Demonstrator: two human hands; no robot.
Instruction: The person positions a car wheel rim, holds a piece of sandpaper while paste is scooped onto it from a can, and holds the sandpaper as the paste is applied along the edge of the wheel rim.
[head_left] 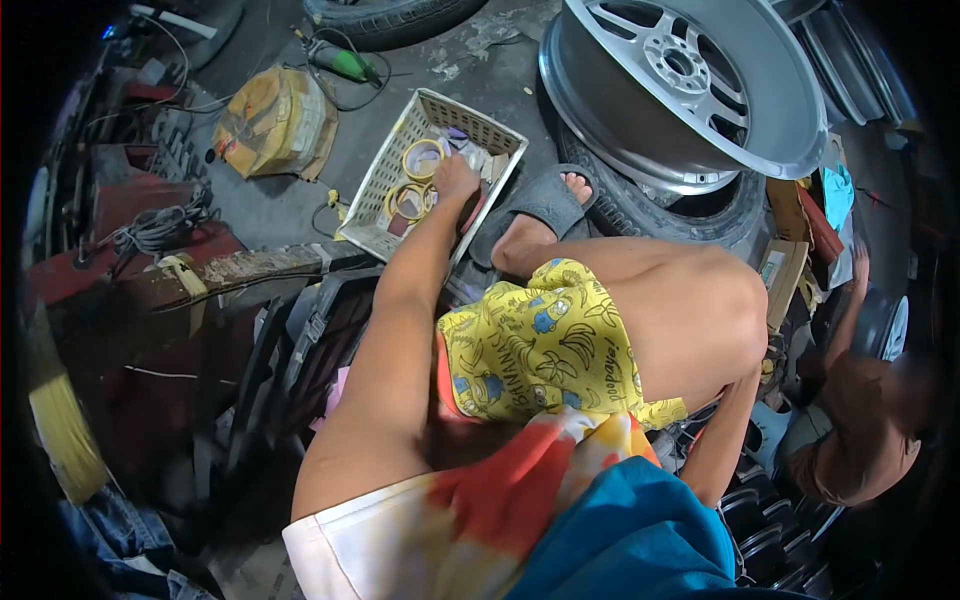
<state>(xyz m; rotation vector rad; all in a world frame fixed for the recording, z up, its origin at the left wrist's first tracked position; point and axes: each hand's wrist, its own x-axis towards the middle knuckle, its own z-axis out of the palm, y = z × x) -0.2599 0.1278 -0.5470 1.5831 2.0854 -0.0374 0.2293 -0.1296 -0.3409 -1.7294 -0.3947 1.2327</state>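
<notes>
My left hand [457, 180] reaches down into a cream plastic basket [375, 195], its fingers curled downward and partly hidden. Next to it are a roll of yellow-edged tape [407, 160] and further tape rolls [392, 205], with small bits of paper or card around them. What the fingers hold, if anything, cannot be made out. On the other side, my right arm [722, 440] passes behind my bent knee, which hides the right hand.
A silver wheel rim [600, 110] lies on a tyre [640, 205] beyond my sandalled foot [545, 205]. A big tape-wrapped roll [270, 125] and a green power tool [345, 62] sit on the floor. Another person [860, 430] is at the right, near cardboard boxes [785, 265].
</notes>
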